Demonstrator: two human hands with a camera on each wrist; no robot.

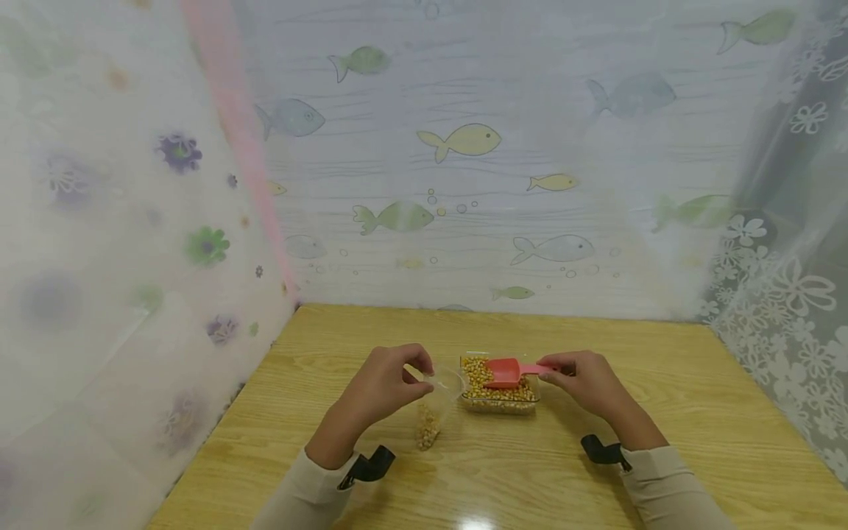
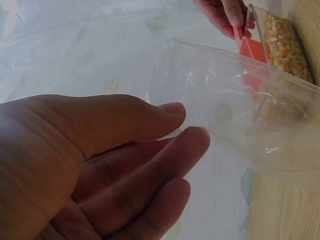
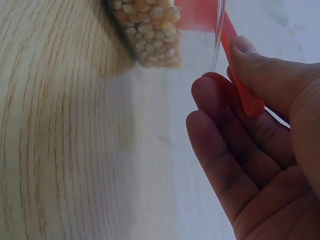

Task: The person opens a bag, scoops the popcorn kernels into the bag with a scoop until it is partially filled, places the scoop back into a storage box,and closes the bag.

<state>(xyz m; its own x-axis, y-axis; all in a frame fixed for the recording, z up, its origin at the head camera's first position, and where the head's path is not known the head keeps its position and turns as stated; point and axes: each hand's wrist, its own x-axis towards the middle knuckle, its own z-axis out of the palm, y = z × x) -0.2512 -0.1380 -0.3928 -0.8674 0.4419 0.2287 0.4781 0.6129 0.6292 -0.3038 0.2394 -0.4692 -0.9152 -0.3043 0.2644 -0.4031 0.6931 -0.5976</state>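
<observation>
My left hand [image 1: 391, 383] pinches the rim of a clear plastic bag [image 2: 210, 85] between thumb and fingers. Some corn kernels [image 1: 428, 428] lie at the bottom of that bag, which hangs over the table just left of a clear rectangular container [image 1: 500, 407]. Yellow corn kernels [image 3: 150, 32] fill much of the container. With thumb and fingers my right hand [image 1: 586, 379] holds the handle of a pink-red scoop [image 1: 505, 372]. The scoop's bowl rests in or just over the corn, its opening turned left; whether kernels are in it, I cannot tell.
The wooden table [image 1: 530, 471] stretches around both hands. Behind it hangs a pale curtain [image 1: 477, 184] with fish drawings, and flower-patterned sheets [image 1: 132, 294] close in both sides. A black strap piece [image 1: 374, 464] sits at each wrist.
</observation>
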